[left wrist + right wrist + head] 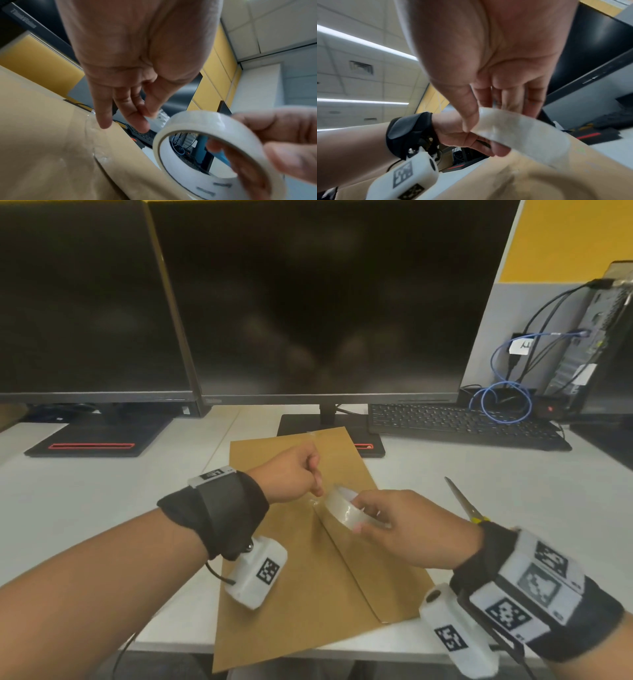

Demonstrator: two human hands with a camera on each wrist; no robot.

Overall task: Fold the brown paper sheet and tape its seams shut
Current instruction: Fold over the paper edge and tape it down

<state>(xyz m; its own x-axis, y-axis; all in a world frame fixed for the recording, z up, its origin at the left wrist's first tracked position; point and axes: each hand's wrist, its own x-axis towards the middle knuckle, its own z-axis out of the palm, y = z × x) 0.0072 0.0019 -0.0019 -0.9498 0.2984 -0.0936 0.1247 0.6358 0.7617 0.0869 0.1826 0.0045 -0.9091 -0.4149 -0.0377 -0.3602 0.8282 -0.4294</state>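
Hands (407, 522) pinch tape roll (346, 510) above folded paper's (301, 594) seam.

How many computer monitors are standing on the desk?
2. One monitor stands at the far left of the desk; the other monitor stands in the middle, behind the brown paper sheet. Others may be outside the view.

Folded paper sheet (308, 570) lies on the desk (102, 508), before the centre monitor (325, 302). Second monitor (85, 302) stands left of it; keyboard (462, 422) right. Scissors (466, 503) lie right of the sheet.
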